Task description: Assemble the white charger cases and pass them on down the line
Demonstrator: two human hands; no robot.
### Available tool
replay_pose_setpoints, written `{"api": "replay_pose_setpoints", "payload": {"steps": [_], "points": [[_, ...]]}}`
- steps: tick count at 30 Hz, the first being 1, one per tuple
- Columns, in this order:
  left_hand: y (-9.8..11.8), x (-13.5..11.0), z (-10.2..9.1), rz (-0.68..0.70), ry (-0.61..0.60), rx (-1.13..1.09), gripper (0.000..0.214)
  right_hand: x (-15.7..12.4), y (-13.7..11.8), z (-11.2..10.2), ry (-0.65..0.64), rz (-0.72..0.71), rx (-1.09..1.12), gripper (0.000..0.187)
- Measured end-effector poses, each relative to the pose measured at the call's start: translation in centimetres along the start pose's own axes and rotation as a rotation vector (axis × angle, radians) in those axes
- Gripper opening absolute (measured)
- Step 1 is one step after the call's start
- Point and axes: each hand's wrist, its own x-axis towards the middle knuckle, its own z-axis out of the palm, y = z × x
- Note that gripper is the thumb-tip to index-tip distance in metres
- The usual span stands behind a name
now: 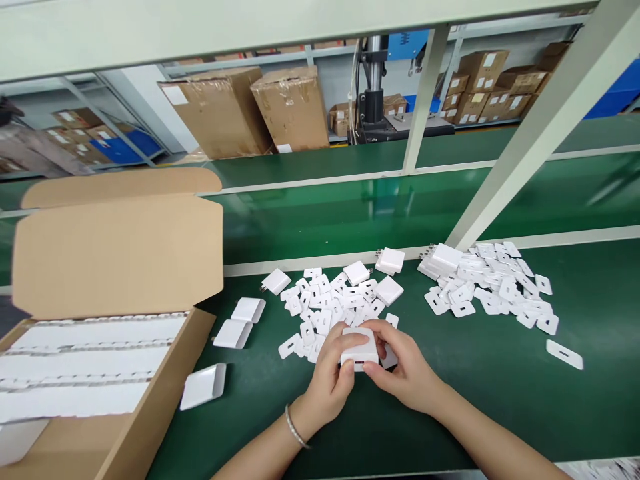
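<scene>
Bkgd cartons (293, 110) w/ illegible labels (175, 95); L hand (326, 377) + R hand (411, 372) in pinching grip on wht charger (361, 351).

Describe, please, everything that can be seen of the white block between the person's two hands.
The white block looks like smooth plastic, with rounded corners, a squarish broad face turned up and a narrow dark slot in its near side. The left hand and right hand hold it from both sides, fingers covering parts of it. It is at the near edge of the pile of flat white pieces, over the green worktop.
</scene>
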Motion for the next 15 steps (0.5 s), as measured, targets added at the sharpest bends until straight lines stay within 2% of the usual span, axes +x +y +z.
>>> {"api": "replay_pose_setpoints", "payload": {"steps": [4, 9, 15], "points": [[0.03, -0.23, -0.07, -0.025, -0.045, -0.062, 0.035, -0.05, 0.11, -0.06, 0.031, -0.048, -0.026, 0.030], [0.17, -0.48, -0.28, -0.053, -0.098, -0.121, 0.049, -0.18, 0.22, -0.13, 0.008, -0.094, -0.007, 0.037], [0.14, -0.27, -0.47, -0.015, -0.104, -0.054, 0.042, -0.24, 0.35, -0.28, -0.013, -0.114, 0.001, 0.041]]}}
